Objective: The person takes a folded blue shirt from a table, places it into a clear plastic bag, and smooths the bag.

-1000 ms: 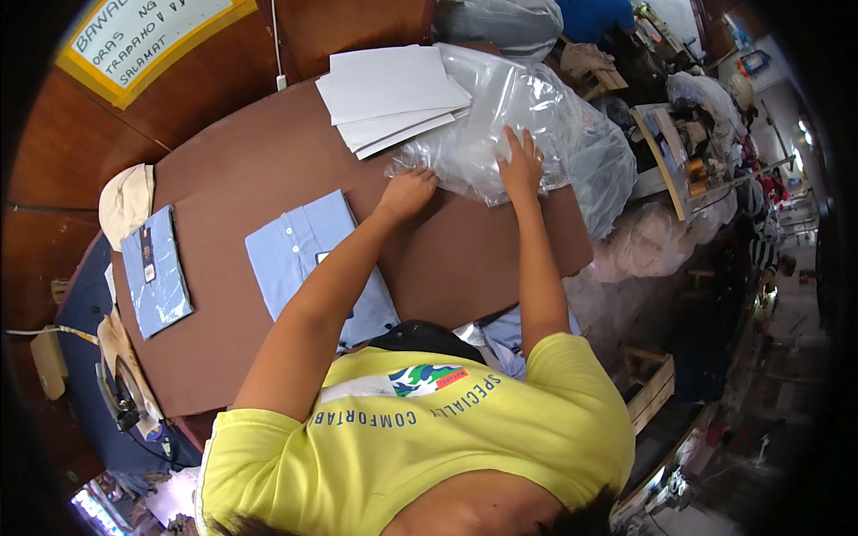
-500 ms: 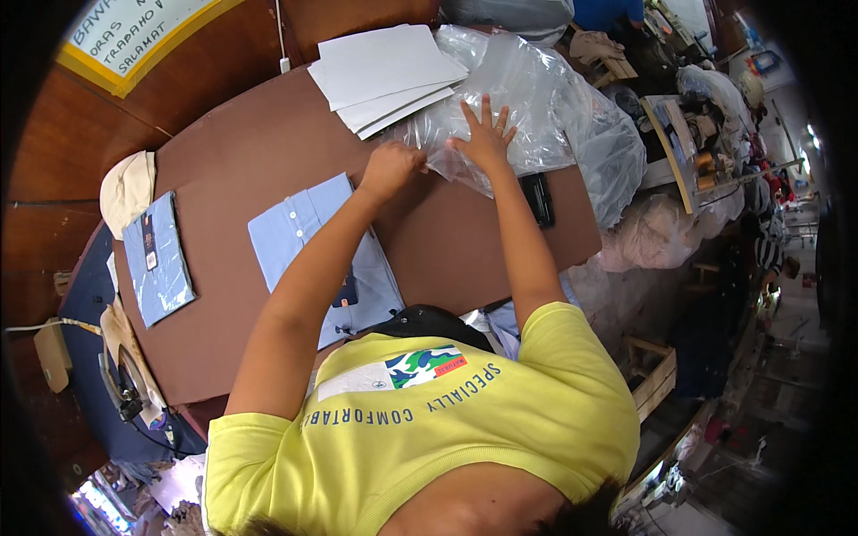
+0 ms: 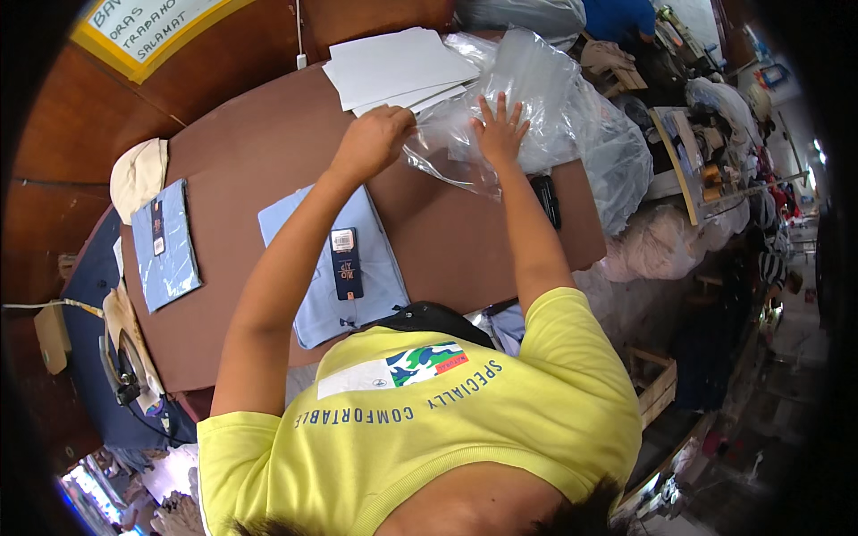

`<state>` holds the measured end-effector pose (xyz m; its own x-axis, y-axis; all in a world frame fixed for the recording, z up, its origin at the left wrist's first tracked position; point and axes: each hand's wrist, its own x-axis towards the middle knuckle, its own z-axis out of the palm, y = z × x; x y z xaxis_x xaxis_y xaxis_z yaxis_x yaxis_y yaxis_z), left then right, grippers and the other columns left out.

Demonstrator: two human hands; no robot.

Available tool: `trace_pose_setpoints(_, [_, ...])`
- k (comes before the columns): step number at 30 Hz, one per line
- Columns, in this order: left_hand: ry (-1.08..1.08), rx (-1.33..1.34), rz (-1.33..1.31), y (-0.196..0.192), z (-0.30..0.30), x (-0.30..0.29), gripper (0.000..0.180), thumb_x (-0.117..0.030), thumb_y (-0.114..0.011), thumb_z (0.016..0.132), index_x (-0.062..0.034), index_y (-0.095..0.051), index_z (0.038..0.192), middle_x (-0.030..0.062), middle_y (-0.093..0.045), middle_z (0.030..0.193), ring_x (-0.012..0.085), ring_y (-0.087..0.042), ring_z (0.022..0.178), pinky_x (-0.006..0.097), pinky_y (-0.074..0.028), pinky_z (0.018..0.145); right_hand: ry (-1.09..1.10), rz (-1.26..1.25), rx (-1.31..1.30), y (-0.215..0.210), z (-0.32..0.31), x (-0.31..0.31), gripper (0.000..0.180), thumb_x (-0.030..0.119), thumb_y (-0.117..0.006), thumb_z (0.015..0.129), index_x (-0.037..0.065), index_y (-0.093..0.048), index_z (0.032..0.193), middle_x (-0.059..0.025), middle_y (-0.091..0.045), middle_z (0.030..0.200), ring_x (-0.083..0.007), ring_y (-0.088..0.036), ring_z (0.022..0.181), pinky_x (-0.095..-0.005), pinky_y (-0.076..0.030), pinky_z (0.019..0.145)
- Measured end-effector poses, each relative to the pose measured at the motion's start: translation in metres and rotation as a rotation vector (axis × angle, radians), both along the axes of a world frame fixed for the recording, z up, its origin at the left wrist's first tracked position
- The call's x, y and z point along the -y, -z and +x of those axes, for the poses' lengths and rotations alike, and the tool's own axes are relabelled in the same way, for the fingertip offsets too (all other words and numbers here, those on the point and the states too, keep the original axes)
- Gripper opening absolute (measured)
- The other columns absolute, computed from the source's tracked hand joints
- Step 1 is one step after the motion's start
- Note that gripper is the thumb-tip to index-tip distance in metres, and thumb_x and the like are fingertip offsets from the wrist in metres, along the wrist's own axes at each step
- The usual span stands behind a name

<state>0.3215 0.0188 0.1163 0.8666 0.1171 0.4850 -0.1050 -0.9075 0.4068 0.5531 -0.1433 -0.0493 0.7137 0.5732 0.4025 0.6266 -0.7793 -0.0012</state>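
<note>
At the far side of the table, my left hand [image 3: 374, 141] pinches the edge of a clear plastic bag [image 3: 440, 161] and draws it away from a pile of such bags [image 3: 545, 85]. My right hand [image 3: 500, 132] lies flat on the pile with its fingers spread. Nearer to me, below my left forearm, lies a folded light blue shirt [image 3: 380, 268] with a dark tag [image 3: 346, 264] on it. My left forearm covers part of that shirt.
A bagged blue shirt [image 3: 167, 246] lies at the table's left, beside a cream cloth [image 3: 139, 181]. White sheets [image 3: 393, 67] are stacked at the back, next to the bags. A black object [image 3: 545, 202] sits by my right forearm. An iron [image 3: 130, 371] stands at the left.
My left hand has moved left and away from me, pulling the bag's edge with it. My right hand stays on the pile, shifted slightly right. More of the shirt's tag shows.
</note>
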Motion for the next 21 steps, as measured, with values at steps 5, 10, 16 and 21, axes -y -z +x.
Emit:
trace_pose_setpoints(5, [-0.006, 0.036, 0.04, -0.012, -0.016, -0.011, 0.008, -0.012, -0.061, 0.079, -0.0048, -0.061, 0.084, 0.0116, -0.063, 0.082, 0.032, -0.061, 0.075, 0.038, -0.049, 0.068, -0.033, -0.07, -0.071, -0.008, 0.011, 0.001, 0.055, 0.05, -0.048, 0.089, 0.039, -0.032, 0.14, -0.0037, -0.018, 0.153, -0.0448, -0.015, 0.137, -0.0693, -0.014, 0.103])
trace_pose_setpoints(10, [0.127, 0.009, 0.241, 0.029, -0.031, 0.01, 0.008, -0.008, -0.056, 0.08, -0.0052, -0.057, 0.087, 0.0121, -0.061, 0.085, 0.031, -0.061, 0.081, 0.042, -0.048, 0.086, 0.107, -0.136, -0.227, -0.067, -0.003, -0.035, 0.057, 0.026, -0.059, 0.08, 0.031, -0.043, 0.135, -0.0051, -0.024, 0.15, -0.0423, -0.022, 0.136, -0.0671, -0.013, 0.105])
trace_pose_setpoints(16, [0.107, -0.095, 0.098, 0.07, -0.044, 0.04, 0.016, -0.009, -0.051, 0.081, -0.0037, -0.053, 0.097, 0.0138, -0.063, 0.094, 0.0317, -0.061, 0.091, 0.043, -0.045, 0.096, -0.659, -0.132, -0.077, -0.087, -0.055, -0.102, 0.057, 0.012, -0.058, 0.078, 0.025, -0.047, 0.132, -0.007, -0.034, 0.146, -0.0352, -0.03, 0.134, -0.0578, -0.022, 0.107])
trace_pose_setpoints(21, [0.051, -0.086, 0.063, 0.065, -0.052, 0.045, 0.02, -0.009, -0.051, 0.082, -0.0046, -0.053, 0.101, 0.0158, -0.063, 0.094, 0.033, -0.061, 0.09, 0.04, -0.045, 0.096, -0.618, -0.346, 0.013, -0.053, -0.055, -0.126, 0.059, 0.008, -0.052, 0.085, 0.027, -0.038, 0.138, -0.0086, -0.032, 0.147, -0.0383, -0.035, 0.131, -0.0596, -0.028, 0.103])
